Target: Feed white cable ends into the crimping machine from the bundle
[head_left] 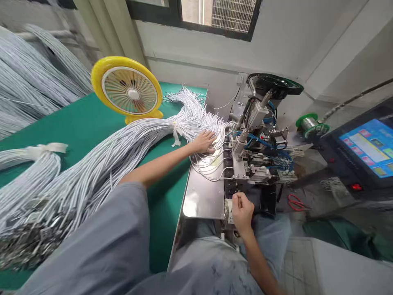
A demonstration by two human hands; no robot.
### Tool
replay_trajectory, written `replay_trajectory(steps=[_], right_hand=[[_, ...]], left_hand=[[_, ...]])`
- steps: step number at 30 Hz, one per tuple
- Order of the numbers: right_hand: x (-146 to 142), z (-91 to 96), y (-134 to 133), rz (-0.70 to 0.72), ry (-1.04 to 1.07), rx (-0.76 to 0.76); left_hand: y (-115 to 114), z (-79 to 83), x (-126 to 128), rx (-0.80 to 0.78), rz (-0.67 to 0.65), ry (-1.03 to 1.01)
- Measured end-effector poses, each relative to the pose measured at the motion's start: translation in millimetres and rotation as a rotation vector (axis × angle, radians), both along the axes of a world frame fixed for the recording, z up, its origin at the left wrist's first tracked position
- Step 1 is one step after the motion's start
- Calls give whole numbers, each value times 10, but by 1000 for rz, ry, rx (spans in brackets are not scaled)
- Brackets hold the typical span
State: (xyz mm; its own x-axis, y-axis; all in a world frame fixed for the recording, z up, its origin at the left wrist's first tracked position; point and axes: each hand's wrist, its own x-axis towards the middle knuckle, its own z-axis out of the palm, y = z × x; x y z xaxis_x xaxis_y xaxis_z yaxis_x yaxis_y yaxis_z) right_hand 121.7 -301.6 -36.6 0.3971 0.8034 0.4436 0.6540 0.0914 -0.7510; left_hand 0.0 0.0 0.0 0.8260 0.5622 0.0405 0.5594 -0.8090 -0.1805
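Note:
My left hand (pixel 204 141) lies flat with its fingers stretched out over white cables (pixel 211 123) at the edge of the metal plate (pixel 202 192). Several cable ends run from there into the side of a machine (pixel 245 151) with metal cylinders and blue tubes. Close to the machine's front corner, my right hand (pixel 242 209) is closed, fingers curled together. Whatever its fingers may hold is hidden or too small to make out. A thick bundle of white cables (pixel 123 143), tied with a pale strip, stretches across the green table past my left arm.
A yellow fan (pixel 132 88) stands on the green table (pixel 73 127). Another tied cable bundle (pixel 39 172) lies at left. Beyond the machine are a black bowl feeder (pixel 276 84), a wire spool (pixel 310 125), red-handled scissors (pixel 296 202) and a lit screen (pixel 371 147).

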Motion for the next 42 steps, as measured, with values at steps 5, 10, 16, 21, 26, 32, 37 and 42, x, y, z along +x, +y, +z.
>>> replay_trajectory(steps=[5, 10, 16, 21, 26, 32, 37, 42], right_hand=[[-12, -7, 28, -11, -3, 11], [-13, -31, 27, -33, -1, 7], [-11, -28, 26, -61, 38, 6], [-15, -11, 34, -79, 38, 28], [-16, -5, 66, -72, 12, 58], [-36, -5, 89, -66, 9, 100], [-60, -12, 91, -58, 22, 97], [-65, -20, 75, -51, 20, 75]], left_hand=[[108, 27, 258, 25, 71, -31], [333, 34, 615, 21, 244, -41], [625, 12, 869, -3, 428, -52], [819, 45, 893, -34, 531, -73], [871, 88, 903, -65, 553, -94], [969, 301, 564, -102, 435, -93], [1170, 559, -58, -145, 334, -10], [1314, 712, -380, -231, 277, 130]])
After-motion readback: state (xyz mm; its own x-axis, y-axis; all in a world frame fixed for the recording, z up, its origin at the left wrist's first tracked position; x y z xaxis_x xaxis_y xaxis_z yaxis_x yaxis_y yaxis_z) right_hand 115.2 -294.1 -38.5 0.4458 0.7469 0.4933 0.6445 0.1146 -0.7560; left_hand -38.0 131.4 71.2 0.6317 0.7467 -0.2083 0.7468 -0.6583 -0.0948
